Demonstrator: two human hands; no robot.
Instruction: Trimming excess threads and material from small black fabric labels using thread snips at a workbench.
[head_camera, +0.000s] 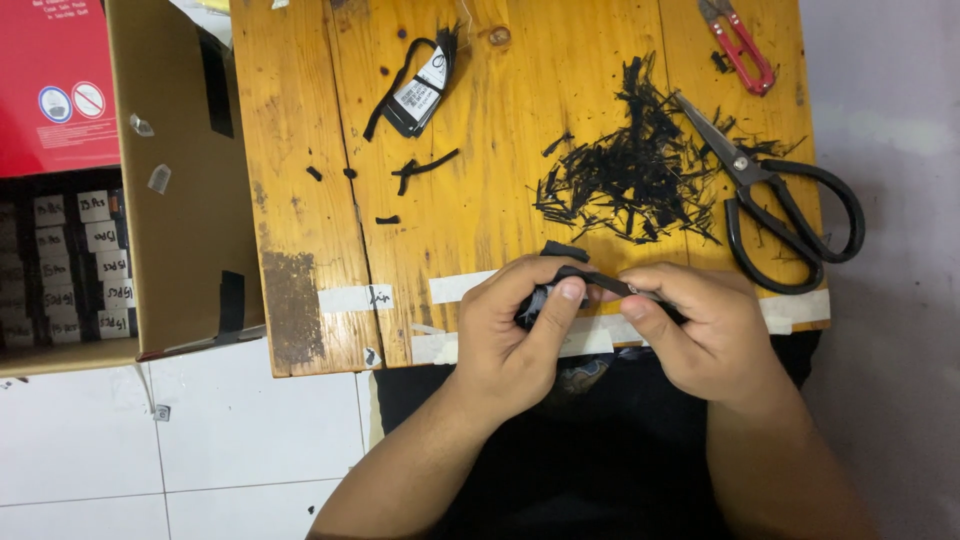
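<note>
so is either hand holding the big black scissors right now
No, the large black-handled scissors lie untouched on the wooden table, while the left hand and right hand pinch a black strip.

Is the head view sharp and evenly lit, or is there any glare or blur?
Head view: mostly sharp and evenly lit; soft glare on the varnished wooden table; black strip between left hand and right hand shows little detail; faint shadows under the scissors.

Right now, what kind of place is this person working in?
Probably a small home workshop for hand craft: a worn wooden table holds black scissors and a pile of black trimmings, with a cardboard box of labelled stock beside it.
</note>
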